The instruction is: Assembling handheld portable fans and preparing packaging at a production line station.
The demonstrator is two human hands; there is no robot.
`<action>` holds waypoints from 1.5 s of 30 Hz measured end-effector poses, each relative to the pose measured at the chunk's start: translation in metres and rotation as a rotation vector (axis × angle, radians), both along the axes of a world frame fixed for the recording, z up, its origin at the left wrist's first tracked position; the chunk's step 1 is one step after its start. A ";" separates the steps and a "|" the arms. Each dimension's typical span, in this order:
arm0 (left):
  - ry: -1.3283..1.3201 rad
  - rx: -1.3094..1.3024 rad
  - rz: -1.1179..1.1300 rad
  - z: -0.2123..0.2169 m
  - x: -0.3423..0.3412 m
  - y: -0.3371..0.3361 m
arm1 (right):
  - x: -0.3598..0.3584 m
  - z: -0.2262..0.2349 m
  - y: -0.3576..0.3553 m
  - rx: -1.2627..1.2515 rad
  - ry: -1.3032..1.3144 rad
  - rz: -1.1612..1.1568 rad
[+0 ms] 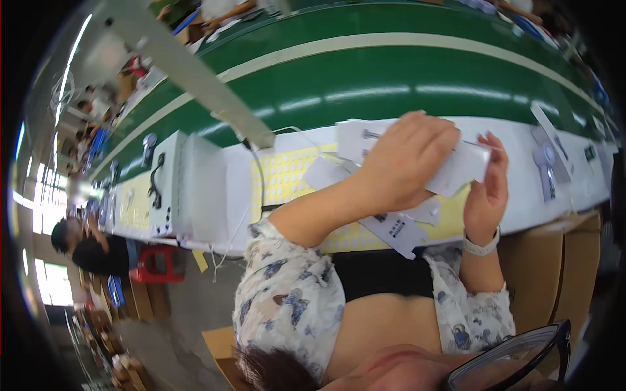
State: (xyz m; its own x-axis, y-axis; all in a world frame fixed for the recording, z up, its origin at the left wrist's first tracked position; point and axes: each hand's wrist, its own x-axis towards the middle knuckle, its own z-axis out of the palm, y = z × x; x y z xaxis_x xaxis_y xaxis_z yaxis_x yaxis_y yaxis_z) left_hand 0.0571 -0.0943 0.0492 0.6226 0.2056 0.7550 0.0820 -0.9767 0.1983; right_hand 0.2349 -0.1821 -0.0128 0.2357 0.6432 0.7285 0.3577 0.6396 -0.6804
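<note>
Both hands are narrow and occupied. The left hand [414, 153] bends its fingers over the left part of a white card [462, 171], and its back hides much of the grip. The right hand [490, 195] curls around the card's right edge, with a pale band [482, 245] on the wrist. I cannot tell how firmly either one presses. The card is tilted, above the right part of the yellow sheet [280, 179], which lies on the white surface [236, 186] and carries rows of pale round dots.

Below the hands, a printed card [399, 229] lies toward the near edge of the surface, among other white pieces that overlap (how many, I cannot count with certainty). On the right, a pale handheld device [546, 169] rests on the surface, well apart from the right hand. On the left is a light grey box [168, 186] with a black handle.

In my judgement, the thin card could bend or crease, if the two hands do not press evenly. It could also slip, because its tilted face gives the fingers little to hold. The left forearm passes low over the pieces, so a sleeve or wrist could drag some of them. The printed card is the most exposed: a small push toward the body could send it over the near edge.
</note>
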 end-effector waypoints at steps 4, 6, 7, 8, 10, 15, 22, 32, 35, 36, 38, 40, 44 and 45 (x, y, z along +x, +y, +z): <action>-0.029 0.003 -0.049 -0.004 0.009 0.003 | -0.010 0.002 0.001 -0.130 0.262 0.126; -0.017 -0.015 -0.097 -0.004 0.011 0.002 | -0.015 0.005 0.002 -0.113 0.261 0.077; -0.023 0.022 -0.058 -0.004 0.013 0.000 | -0.018 0.006 0.002 -0.133 0.344 0.120; -0.031 0.059 -0.023 -0.005 0.017 0.000 | -0.016 0.006 0.001 -0.146 0.428 0.160; -0.029 0.030 -0.045 -0.007 0.019 -0.004 | -0.012 0.007 -0.002 -0.141 0.375 0.130; -0.118 0.025 -0.101 -0.022 0.023 -0.002 | -0.018 0.010 -0.005 -0.006 0.359 0.117; -0.169 0.061 -0.230 -0.023 0.018 0.003 | -0.024 0.006 -0.002 0.136 0.387 0.149; -0.046 -0.053 -0.193 -0.001 0.007 0.003 | 0.000 0.011 -0.008 0.109 -0.142 0.000; 0.044 -0.070 -0.235 0.003 0.000 0.010 | 0.001 0.011 -0.010 0.086 -0.215 0.000; 0.089 -0.078 -0.261 0.005 -0.002 0.012 | 0.001 0.012 -0.010 0.075 -0.253 -0.005; 0.082 -0.106 -0.285 0.008 -0.007 0.016 | 0.002 0.014 -0.009 0.097 -0.257 0.048; 0.067 -0.160 -0.344 0.010 -0.009 0.018 | 0.003 0.016 -0.007 0.144 -0.265 0.143; 0.036 -0.196 -0.433 0.013 -0.008 0.019 | -0.010 0.007 -0.002 0.053 0.434 0.504; 0.035 -0.195 -0.434 0.013 -0.008 0.019 | -0.013 0.008 -0.001 0.053 0.433 0.503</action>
